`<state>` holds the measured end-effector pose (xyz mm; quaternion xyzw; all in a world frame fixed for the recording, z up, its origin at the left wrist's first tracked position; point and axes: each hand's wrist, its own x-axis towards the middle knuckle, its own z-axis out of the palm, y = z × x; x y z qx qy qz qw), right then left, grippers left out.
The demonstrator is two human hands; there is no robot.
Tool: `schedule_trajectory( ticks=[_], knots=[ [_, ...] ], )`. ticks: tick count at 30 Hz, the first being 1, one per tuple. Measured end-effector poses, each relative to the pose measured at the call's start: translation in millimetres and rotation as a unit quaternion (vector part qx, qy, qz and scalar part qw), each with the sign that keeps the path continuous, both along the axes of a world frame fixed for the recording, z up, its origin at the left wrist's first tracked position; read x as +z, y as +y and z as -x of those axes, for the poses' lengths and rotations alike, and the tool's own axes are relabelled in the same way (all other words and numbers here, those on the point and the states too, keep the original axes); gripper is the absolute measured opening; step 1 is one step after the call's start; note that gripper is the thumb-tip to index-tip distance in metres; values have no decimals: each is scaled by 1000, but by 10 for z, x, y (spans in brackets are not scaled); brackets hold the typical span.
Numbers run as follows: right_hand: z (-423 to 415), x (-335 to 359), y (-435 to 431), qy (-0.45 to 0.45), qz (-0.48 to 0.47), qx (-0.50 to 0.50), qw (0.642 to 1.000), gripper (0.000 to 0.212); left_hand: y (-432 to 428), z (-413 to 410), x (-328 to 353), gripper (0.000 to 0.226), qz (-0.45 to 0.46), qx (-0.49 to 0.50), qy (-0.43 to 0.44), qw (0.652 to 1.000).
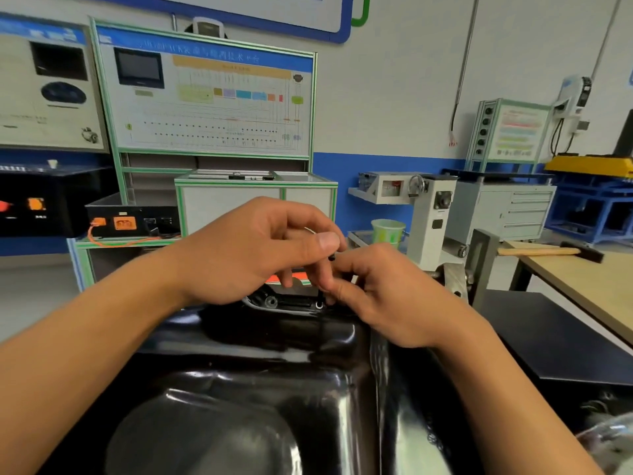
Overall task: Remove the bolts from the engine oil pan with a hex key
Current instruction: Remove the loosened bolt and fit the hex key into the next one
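Black gloss-painted sheet metal: engine oil pan (pixel 260 382), filling the lower part of your view, with its sump bulge nearest you and its bolt flange along the far edge.

Item, bolt (pixel 319 305): seated in the far flange, directly under your fingers, with a pale ring showing at its head. A second fastener boss (pixel 272 302) sits just to its left on the same flange.

Item, hex key (pixel 331 258): a thin dark tool standing roughly upright over the bolt. Only its top end and a sliver of shaft show, so you cannot tell how deep the tip sits in the socket.

Item, left hand (pixel 246 248): curled, with the thumb pressed against the forefinger to pinch the top end of the key.

Item, right hand (pixel 394 296): fingers bent in close around the key's lower shaft, just above the flange. Whether they grip it or only steady it is hidden.

Hazards, as a judgement:
- If the key tilts or is only part-seated, turning may round the socket.
- A fingertip pinch gives little leverage. On a tight bolt the key may slip, and your knuckles could hit the flange edge.
- Once the bolt is free, it could drop off the glossy pan and roll out of reach, because nothing visible would catch it.

Surroundings: green cup (pixel 388 231) beyond your hands; hammer (pixel 548 251) on the wooden bench (pixel 582 289) to your right; wiring-diagram panel (pixel 205 97) behind.
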<state>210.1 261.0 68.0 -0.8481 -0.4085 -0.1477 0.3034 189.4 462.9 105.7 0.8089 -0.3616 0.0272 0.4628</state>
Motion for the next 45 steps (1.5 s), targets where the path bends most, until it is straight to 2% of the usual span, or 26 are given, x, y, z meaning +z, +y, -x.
schedule_trajectory(
  ticks=[5,10,13,15,17,18,20,22,24,27,30,33,35,37,40,43,45],
  knots=[
    [5,-7,-12,45,-27,32,998,13,-58,59,-15,29,7,44,-86,995],
    [10,-10,14,81,-65,70,992,5,-191,67,-79,53,-3,131,-190,973],
    [-6,-27,46,96,-92,81,988,11,-247,29,-68,56,16,143,-108,984],
    [-6,-42,78,99,-125,89,983,14,-243,11,-36,43,57,136,1,989],
    [-30,-60,95,94,-154,81,980,26,-194,19,5,23,132,74,137,979],
    [-48,-62,91,92,-158,73,980,30,-166,26,19,19,146,38,178,972],
    [-55,-55,70,95,-154,74,981,25,-132,32,10,32,101,-5,187,977],
    [-47,-46,50,101,-147,91,980,16,-144,38,-4,39,32,-7,152,988],
    [-32,-35,46,96,-145,93,980,26,-147,33,-1,42,3,-4,135,991],
    [-30,-34,47,91,-140,89,982,38,-127,38,-1,44,16,-15,145,989],
    [-37,-40,60,80,-144,74,984,32,-159,48,-19,40,10,20,74,997],
    [-24,-35,82,76,-136,66,986,7,-186,34,-36,49,49,79,24,995],
    [-25,-33,86,77,-135,61,986,13,-197,24,-38,52,63,104,17,992],
    [-24,-28,78,78,-135,66,986,15,-206,21,-33,50,76,110,45,990],
    [-28,-29,64,79,-136,56,986,14,-183,9,-9,41,117,95,142,978],
    [-41,-34,46,73,-138,52,986,11,-108,-1,27,31,145,13,258,955],
    [-56,-39,26,79,-146,52,985,11,-66,-3,27,28,148,-51,304,940]
  ],
)
